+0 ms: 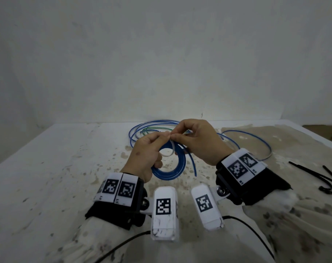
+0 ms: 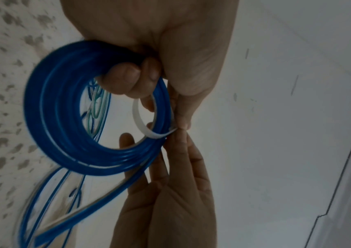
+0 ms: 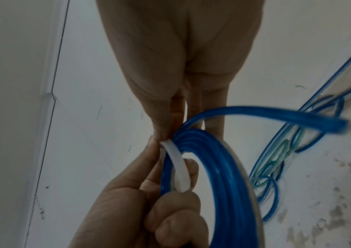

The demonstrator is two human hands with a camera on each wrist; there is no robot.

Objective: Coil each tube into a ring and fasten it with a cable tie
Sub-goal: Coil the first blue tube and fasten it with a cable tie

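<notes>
My left hand holds a blue tube coil above the table, its lower fingers curled round the ring. A white cable tie loops round the coil's strands. The left thumb and forefinger pinch the tie at its top. My right hand meets them there and pinches the tie's end between thumb and forefinger. The coil's free end hangs down to the right. Whether the tie's tip is through its head is hidden by the fingertips.
Loose blue tubes and a green tube lie tangled at the back of the stained white table. Another blue tube arcs at the right. Several black cable ties lie near the right edge. A wall stands behind.
</notes>
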